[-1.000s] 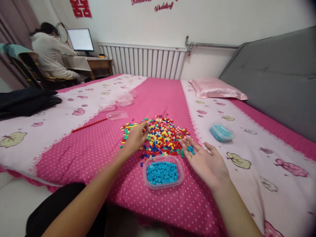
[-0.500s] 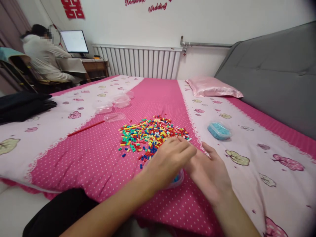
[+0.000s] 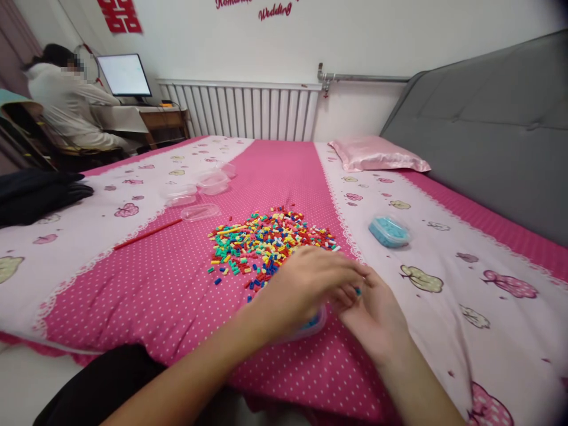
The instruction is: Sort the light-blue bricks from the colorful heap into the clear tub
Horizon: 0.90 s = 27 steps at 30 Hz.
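Hands [image 3: 306,284] closer together over bedspread [image 3: 155,296], radiator [image 3: 239,112] beyond

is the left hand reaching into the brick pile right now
No, the left hand has its fingers at the palm of the right hand, nearer than the brick pile.

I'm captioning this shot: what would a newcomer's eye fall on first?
Most likely the heap of many-coloured pieces, bright in the middle of the pink bedspread. Nearer the camera, the left hand overlaps the right hand in view. The red lettering high on the white wall also stands out.
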Each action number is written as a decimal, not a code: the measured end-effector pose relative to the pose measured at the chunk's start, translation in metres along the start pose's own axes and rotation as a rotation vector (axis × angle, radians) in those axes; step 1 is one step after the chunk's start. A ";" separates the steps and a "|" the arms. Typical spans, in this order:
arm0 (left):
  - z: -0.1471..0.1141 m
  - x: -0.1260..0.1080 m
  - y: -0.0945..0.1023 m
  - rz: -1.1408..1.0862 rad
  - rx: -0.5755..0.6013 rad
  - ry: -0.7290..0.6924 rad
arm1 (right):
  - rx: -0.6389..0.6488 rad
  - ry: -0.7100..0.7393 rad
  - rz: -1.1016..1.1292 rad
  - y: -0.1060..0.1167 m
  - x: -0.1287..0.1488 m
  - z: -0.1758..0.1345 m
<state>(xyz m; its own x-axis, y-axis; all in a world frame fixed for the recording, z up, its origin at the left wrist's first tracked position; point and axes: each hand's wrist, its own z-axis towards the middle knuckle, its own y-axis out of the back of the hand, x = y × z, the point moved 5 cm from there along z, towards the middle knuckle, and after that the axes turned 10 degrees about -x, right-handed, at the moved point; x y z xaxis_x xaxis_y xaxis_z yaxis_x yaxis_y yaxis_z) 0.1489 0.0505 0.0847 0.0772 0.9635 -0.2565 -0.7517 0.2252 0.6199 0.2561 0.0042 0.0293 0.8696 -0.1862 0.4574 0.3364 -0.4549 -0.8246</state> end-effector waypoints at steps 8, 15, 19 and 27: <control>-0.063 0.149 0.015 0.532 0.257 0.464 | -0.097 -0.058 0.075 -0.001 0.008 -0.004; -0.066 0.154 0.007 0.600 0.259 0.476 | -0.102 -0.061 0.025 0.004 0.007 0.001; -0.066 0.155 0.009 0.623 0.214 0.512 | -0.083 -0.056 0.012 0.004 0.007 0.001; -0.069 0.156 0.011 0.648 0.177 0.527 | -0.083 -0.044 -0.015 0.004 0.007 0.003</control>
<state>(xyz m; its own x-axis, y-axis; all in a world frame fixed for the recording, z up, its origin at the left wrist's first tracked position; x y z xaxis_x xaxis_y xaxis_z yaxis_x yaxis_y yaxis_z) 0.1075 0.1935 0.0008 -0.6805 0.7265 -0.0954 -0.4254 -0.2857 0.8587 0.2649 0.0038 0.0280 0.8803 -0.1417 0.4527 0.3195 -0.5283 -0.7866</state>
